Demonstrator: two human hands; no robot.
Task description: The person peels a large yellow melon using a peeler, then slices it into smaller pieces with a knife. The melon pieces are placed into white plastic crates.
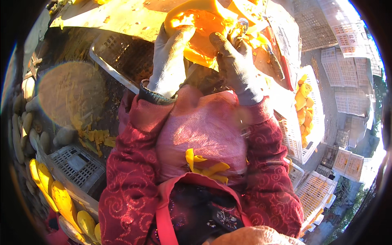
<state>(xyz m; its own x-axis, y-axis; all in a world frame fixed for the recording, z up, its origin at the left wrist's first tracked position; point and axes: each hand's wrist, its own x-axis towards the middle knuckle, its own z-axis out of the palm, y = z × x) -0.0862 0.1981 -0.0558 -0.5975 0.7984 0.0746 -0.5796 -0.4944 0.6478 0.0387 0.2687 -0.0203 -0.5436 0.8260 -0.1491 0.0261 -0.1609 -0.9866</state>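
Note:
A cut, hollow piece of orange pumpkin (206, 30) is held up at the top of the view, over the near edge of a work surface. My left hand (169, 61), in a pale knit glove, grips its left side with the thumb on the inside. At its right side, my gloved right hand (239, 65) is closed with the thumb against the flesh. A shiny, round-ended metal tool (243, 25) shows beside the right fingers; whether they hold it is unclear. Just right of that hand lies a dark-handled tool (275, 63) among orange scraps.
A white crate of orange pieces (302, 151) stands at the right, with stacked crates (347, 69) beyond. Lower left are a grey crate (77, 165), yellow halved squash (63, 200) and whole squash (24, 126). Peel strips (210, 167) lie on my lap.

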